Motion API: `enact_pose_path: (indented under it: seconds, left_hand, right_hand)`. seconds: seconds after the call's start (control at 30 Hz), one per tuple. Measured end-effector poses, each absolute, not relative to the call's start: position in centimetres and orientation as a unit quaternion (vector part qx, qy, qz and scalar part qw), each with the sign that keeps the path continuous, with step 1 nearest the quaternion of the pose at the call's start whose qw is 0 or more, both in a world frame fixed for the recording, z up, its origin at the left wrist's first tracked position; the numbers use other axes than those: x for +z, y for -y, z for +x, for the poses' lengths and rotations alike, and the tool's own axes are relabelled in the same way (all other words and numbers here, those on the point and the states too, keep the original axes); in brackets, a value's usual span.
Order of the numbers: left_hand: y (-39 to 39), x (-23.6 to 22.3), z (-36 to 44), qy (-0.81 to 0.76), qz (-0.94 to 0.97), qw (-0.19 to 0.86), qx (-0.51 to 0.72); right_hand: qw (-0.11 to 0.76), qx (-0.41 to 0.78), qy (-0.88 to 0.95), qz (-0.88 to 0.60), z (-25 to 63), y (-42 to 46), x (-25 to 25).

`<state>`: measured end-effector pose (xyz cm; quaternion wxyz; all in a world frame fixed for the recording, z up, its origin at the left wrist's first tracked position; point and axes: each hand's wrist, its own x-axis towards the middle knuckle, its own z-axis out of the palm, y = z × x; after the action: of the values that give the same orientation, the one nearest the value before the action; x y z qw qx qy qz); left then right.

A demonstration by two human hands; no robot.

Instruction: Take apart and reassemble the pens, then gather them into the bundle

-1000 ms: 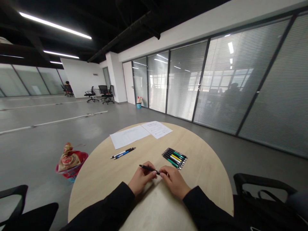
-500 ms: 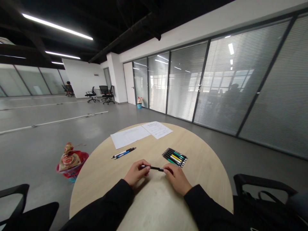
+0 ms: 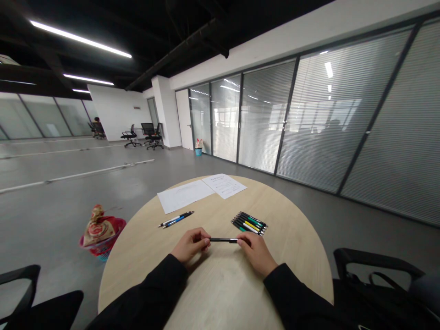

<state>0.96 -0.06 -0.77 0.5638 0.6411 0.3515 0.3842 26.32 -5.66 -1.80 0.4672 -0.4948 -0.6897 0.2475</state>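
A black pen [image 3: 223,240] is stretched level between my two hands just above the round wooden table [image 3: 295,238]. My left hand [image 3: 189,244] pinches its left end with closed fingers. My right hand [image 3: 256,251] grips the right end, fingers curled. Just beyond my right hand lies a bundle of several pens [image 3: 250,224] with green, yellow and white barrels. Two more pens [image 3: 176,219] lie side by side to the left, beyond my left hand.
Two white paper sheets [image 3: 201,190] lie at the table's far edge. A red basket with a bag [image 3: 101,231] stands on the floor at the left. Black chair arms show at the lower left [image 3: 20,275] and lower right [image 3: 374,262].
The pen has swung from a slant to level, and my hands have drawn apart so each now holds one end.
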Motion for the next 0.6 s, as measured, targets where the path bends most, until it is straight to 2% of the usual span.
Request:
enact_pose_path:
  seconds: [0.6]
  left_hand:
    - [-0.29, -0.46, 0.35, -0.376, 0.658, 0.535, 0.374]
  right_hand:
    - [0.482, 0.281, 0.658, -0.505, 26.88, 5.09, -2.75]
